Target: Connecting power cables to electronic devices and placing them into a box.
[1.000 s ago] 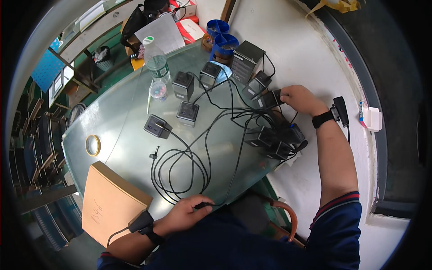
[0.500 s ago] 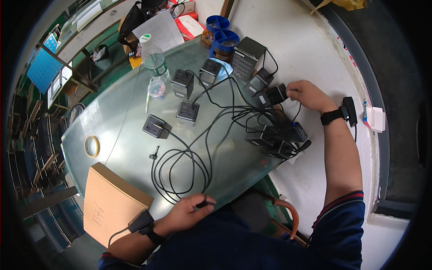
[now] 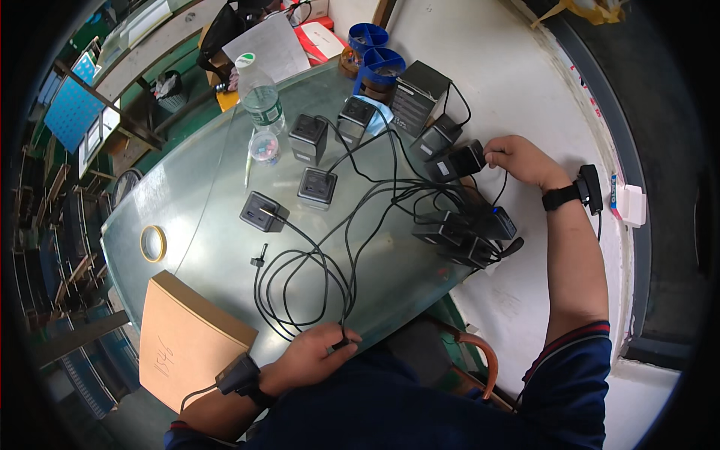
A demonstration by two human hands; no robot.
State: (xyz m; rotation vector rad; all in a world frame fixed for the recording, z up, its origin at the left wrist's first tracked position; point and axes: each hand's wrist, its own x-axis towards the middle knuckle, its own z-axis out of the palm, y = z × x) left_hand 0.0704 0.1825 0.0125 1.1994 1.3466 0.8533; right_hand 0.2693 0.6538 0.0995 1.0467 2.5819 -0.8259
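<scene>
My right hand [image 3: 523, 160] reaches over the far right of the glass table [image 3: 187, 210] and grips a black cube-shaped power adapter [image 3: 463, 161]. My left hand [image 3: 313, 358] rests at the near table edge, pinching the end of a black cable [image 3: 300, 289] that lies in loose loops. Several more black adapters stand about: one [image 3: 262, 211] at mid-left, one [image 3: 316, 187] beside it, and a cluster [image 3: 469, 230] near my right forearm.
A brown cardboard box [image 3: 187, 337] lies at the near left, a tape roll [image 3: 153, 243] beyond it. A plastic water bottle [image 3: 259, 94], blue containers [image 3: 382, 66] and a dark box [image 3: 418, 97] stand at the far edge. A wooden chair back [image 3: 480, 360] sits below the table.
My right hand has drawn the adapter it holds slightly outward to the right. My left hand stays at the near edge on the cable.
</scene>
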